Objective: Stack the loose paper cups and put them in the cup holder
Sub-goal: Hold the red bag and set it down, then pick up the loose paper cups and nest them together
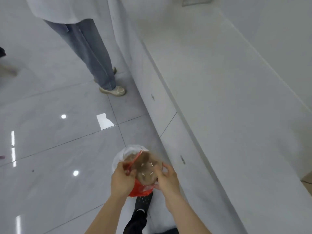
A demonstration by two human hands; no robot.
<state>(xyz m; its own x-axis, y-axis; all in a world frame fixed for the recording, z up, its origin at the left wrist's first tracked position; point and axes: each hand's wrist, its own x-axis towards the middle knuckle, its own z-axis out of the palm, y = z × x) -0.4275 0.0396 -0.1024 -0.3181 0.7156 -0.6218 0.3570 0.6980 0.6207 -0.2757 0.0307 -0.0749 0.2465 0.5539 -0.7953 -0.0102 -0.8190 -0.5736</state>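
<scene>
While our left hand [121, 178] and right hand [166, 177] clutch the crinkled red-and-clear plastic bag [141, 189] of brown paper cups [146, 168] at lower centre, we judge we're just fetching them. Next we must pull them out; no cup holder shows.

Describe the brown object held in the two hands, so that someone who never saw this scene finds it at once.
Follow the long white counter down toward the bottom of the picture, just left of its cabinet front. There the left hand and right hand hold a brown round object. It alone is brown, with small white marks, and sits above a red plastic bag.
</scene>
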